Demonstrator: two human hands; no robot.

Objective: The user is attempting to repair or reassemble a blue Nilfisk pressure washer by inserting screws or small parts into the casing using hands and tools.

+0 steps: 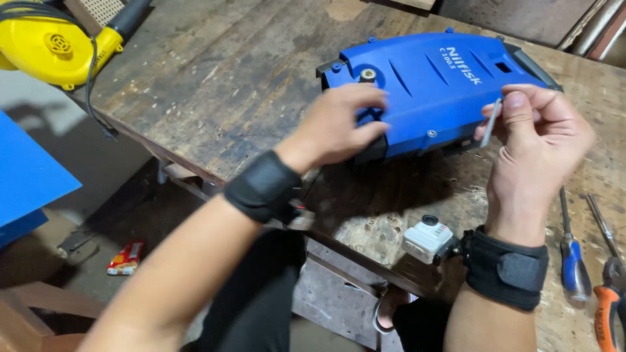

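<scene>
- Two hands at work over one blue housing, lying flat on the wooden table near its front edge.
- Left hand clamps the housing's near end, apparently to steady it.
- Right hand pinches a small flat metal piece upright beside the housing.
- Screwdrivers and pliers lie within right-hand reach.
- Yellow blower set well apart.

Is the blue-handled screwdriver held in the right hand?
No: the blue-handled screwdriver lies on the worn wooden workbench, while the right hand pinches a small thin grey metal piece near the blue plastic machine housing.
</scene>
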